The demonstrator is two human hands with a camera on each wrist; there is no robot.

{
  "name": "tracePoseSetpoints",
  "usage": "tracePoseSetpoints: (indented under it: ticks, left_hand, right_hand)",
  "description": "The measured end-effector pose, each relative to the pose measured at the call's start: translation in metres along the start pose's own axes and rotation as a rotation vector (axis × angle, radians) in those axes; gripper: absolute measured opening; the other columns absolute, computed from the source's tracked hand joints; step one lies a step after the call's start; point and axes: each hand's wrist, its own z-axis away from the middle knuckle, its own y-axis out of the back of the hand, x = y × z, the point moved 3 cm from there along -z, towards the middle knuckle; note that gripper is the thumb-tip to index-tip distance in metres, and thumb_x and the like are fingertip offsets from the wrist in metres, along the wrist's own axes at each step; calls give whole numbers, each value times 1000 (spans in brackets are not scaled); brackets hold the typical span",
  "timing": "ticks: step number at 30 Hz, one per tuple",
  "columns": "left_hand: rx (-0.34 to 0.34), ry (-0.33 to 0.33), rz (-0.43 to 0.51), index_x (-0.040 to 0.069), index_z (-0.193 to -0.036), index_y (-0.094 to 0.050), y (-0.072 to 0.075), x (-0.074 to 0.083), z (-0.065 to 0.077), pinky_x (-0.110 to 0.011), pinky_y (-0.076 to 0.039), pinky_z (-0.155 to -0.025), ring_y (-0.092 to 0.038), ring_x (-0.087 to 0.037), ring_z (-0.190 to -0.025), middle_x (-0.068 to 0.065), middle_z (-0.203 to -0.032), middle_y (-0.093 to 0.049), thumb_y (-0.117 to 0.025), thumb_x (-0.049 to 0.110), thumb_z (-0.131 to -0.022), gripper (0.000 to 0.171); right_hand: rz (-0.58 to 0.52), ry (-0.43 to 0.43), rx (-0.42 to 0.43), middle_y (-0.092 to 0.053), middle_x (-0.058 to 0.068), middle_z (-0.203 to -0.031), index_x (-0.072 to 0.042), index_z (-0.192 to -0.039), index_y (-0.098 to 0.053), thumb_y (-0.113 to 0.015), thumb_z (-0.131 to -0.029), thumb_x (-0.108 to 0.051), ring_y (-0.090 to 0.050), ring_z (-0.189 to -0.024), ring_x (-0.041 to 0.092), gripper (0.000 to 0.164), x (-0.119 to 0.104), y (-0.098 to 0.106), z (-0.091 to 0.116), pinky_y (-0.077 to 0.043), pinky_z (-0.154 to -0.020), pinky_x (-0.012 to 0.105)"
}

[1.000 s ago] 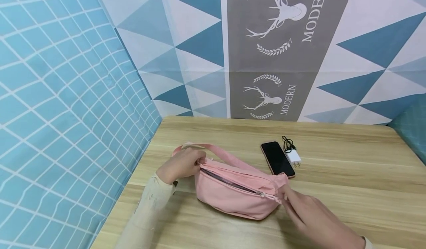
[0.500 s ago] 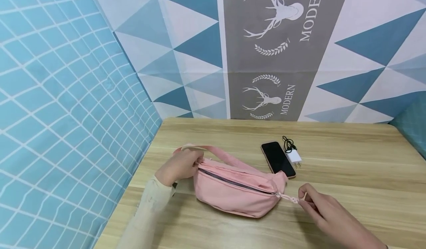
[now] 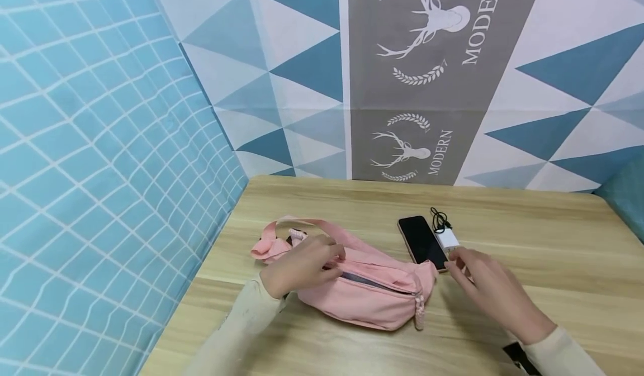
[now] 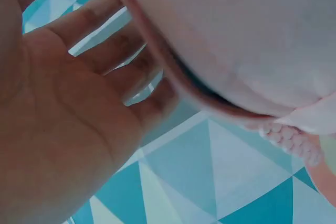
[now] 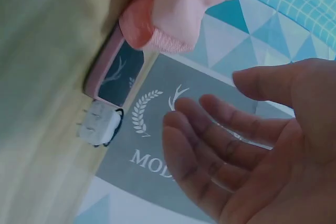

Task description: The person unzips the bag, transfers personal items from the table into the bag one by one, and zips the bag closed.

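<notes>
A pink waist bag lies on the table, its front zip parted in a dark slit. My left hand is over the left part of this opening; in the left wrist view its fingers extend to the bag's edge, with some tips hidden behind it. At the zip's right end hangs a braided pull cord. My right hand holds nothing, fingers loosely bent, just right of a black-screened phone with a pink edge. Beyond its fingertips sits a white charger plug.
A thin black cable lies coiled by the plug. The bag's strap loops behind it. The wooden table meets a patterned wall covering at the back and a blue gridded one on the left.
My right hand drew the zip pull to the right, let go of the cord and moved up beside the phone and plug. My left hand left the bag's left end for the opening.
</notes>
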Motion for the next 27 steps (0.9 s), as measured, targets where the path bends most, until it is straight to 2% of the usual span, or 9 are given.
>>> tracePoseSetpoints:
  ticks: [4,8,12,16,19,24,27]
  left_hand:
    - [-27,2,19,15,-81,-64,-4,3,-3,-23,-39,-64,-45,-9,-66,6,-74,-55,-73,15,-85,10]
    - [2,3,41,18,-72,-58,1,7,-5,-18,-35,-58,-41,-5,-58,9,-65,-48,-69,11,-91,22]
    - [41,-5,20,19,-72,-57,10,14,-3,-16,-34,-56,-40,-3,-56,12,-64,-45,-67,12,-94,25]
    - [79,-23,-14,18,-74,-57,19,24,-6,-16,-35,-54,-41,-2,-56,12,-65,-46,-67,14,-94,23]
    - [93,-24,-46,18,-76,-58,24,28,-7,-17,-35,-54,-41,-2,-56,11,-66,-46,-66,15,-95,21]
    - [105,-3,-43,18,-77,-57,27,28,-12,-17,-35,-55,-42,-3,-58,11,-67,-46,-67,14,-94,20]
    - [122,-10,-56,17,-76,-57,28,27,-21,-19,-37,-57,-44,-5,-59,10,-67,-47,-68,12,-93,20]
  right_hand:
    - [36,36,-19,-70,11,-89,2,-108,-66,-65,-94,-15,-65,-72,23,22,1,-9,-22,-53,-61,44]
    - [81,19,-62,-70,21,-97,8,-113,-64,-67,-93,-18,-68,-79,39,33,3,-22,-41,-53,-65,54]
    - [103,-11,-111,-68,27,-102,10,-117,-62,-68,-92,-20,-66,-86,47,40,6,-34,-51,-52,-67,58]
    - [140,-47,-130,-64,31,-101,12,-118,-60,-68,-91,-21,-64,-81,48,43,11,-40,-54,-51,-63,58]
    - [150,-77,-130,-62,28,-94,10,-112,-61,-70,-90,-21,-63,-73,46,39,14,-44,-57,-50,-58,56]
    - [152,-92,-125,-59,26,-88,10,-109,-61,-72,-89,-22,-61,-67,43,39,17,-49,-63,-48,-53,53]
    - [158,-105,-105,-56,28,-89,11,-106,-60,-73,-88,-21,-60,-63,41,39,22,-50,-64,-47,-50,51]
